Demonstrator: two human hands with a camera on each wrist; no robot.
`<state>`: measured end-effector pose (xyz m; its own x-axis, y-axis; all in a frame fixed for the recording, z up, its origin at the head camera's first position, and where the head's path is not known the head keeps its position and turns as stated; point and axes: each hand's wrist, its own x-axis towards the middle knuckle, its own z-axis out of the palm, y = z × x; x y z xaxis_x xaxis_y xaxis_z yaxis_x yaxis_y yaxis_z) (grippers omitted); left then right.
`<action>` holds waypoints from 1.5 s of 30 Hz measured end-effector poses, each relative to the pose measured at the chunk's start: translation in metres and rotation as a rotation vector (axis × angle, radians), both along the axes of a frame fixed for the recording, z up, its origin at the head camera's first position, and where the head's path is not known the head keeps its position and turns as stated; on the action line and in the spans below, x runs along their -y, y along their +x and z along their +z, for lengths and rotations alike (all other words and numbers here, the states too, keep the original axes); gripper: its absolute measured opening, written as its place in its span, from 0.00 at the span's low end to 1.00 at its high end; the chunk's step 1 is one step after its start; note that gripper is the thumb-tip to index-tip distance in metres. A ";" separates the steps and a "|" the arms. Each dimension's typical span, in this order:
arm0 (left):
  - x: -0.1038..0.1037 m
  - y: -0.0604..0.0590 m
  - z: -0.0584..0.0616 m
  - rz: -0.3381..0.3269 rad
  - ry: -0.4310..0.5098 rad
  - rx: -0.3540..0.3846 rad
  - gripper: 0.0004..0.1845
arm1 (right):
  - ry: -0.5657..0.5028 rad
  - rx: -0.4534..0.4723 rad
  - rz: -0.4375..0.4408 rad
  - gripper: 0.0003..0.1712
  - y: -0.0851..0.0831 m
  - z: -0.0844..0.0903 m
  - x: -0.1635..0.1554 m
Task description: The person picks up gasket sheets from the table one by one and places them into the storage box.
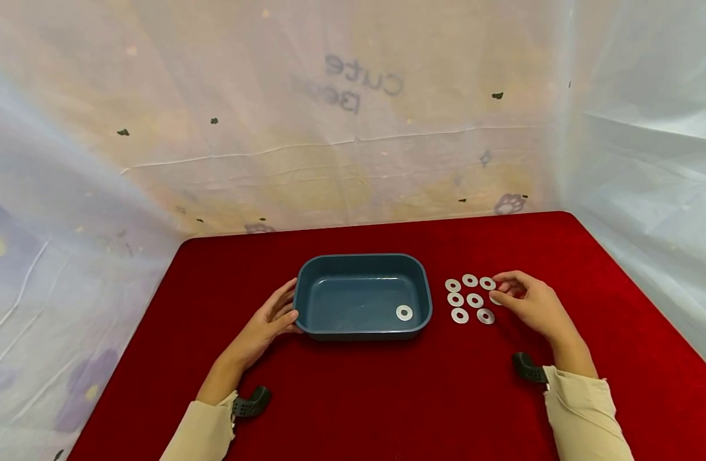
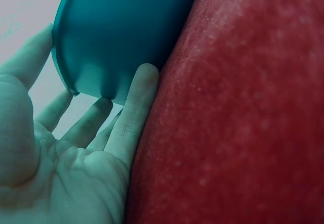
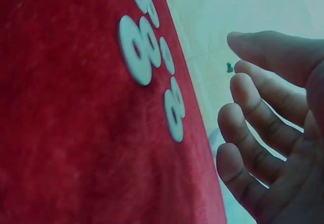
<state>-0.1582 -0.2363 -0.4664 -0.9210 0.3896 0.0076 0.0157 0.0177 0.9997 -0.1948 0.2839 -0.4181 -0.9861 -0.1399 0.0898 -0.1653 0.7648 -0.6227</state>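
two bare hands are at work over one red table [image 1: 353,403], with one blue box [image 1: 353,301] and nine flat metal washers between them. one washer [image 1: 399,312] lies flat inside the box, near the right end and the near wall. the other eight washers [image 1: 491,319] lie on the table just right of the box, in three loose rows: three in the far row, three in the middle row and two in the near row. one of the eight, at the right end of the middle row, is partly covered by the right hand [image 1: 534,304].

the right hand hangs at the right edge of the group, its four fingers loosely bent and the thumb well apart from them. in the right wrist view it holds nothing; i cannot tell whether a fingertip brushes a washer.

the left hand [image 1: 271,323] is at the left end of the box. its fingers are spread and fairly straight, resting against the outside of the end wall, with the thumb at the rim.

two light sleeves [image 1: 585,416] show, with one dark band [image 1: 251,403] at each wrist. a patterned sheet [image 1: 353,179] hangs behind the table.
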 end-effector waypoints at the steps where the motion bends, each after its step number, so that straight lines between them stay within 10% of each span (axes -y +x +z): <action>1: 0.000 0.000 0.000 0.001 0.000 0.000 0.35 | -0.001 0.012 0.000 0.23 -0.001 -0.002 -0.001; 45: -0.001 0.000 0.002 0.020 -0.005 0.012 0.35 | 0.034 0.018 0.072 0.20 -0.008 -0.023 -0.009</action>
